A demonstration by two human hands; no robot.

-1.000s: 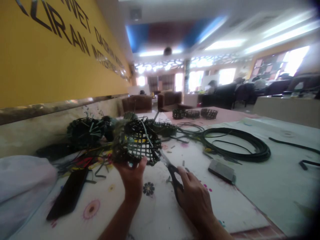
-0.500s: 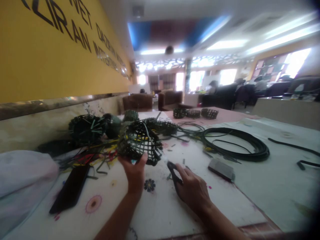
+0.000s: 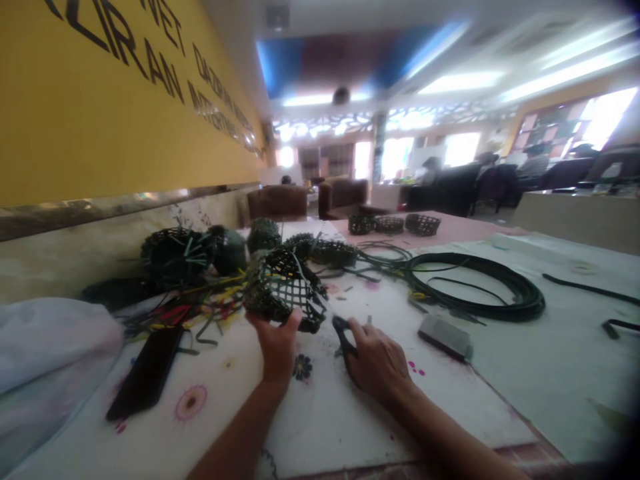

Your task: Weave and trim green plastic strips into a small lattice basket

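Woven basket [image 3: 260, 303], dark green: tilted over the white patterned sheet [image 3: 320, 433], just ahead of the forearms. Nearest first. Left hand [image 3: 277, 340]: clamped on the basket's near edge, thumb up against the lattice, fingers mostly hidden beneath. Right hand [image 3: 377, 360]: curled tightly round the black handles of scissors [image 3: 343, 330], blades aimed at the basket's right edge. Blade spread and contact with the basket: cannot tell, too blurred. Step in hand, judged from this pose: scissor work at the basket's right edge, left hand as support. Next move, as judged: calls for a firm left grip, a single strip picked out from the weave, and blade tips kept clear of the left thumb. To the left, near: white cloth [image 3: 55, 360] and dark flat slab [image 3: 145, 373]. To the right: grey block [image 3: 445, 337]. Beyond these: cut strips [image 3: 207, 341] at left, large dark coil [image 3: 520, 307] at right. Farther back: more woven pieces [image 3: 175, 257] near the yellow wall [image 3: 100, 140]. Farther still: three small baskets [image 3: 389, 225] in a row on pink cloth [image 3: 467, 223]. Past those: brown armchairs [image 3: 277, 203], then people [image 3: 537, 160], blurred.
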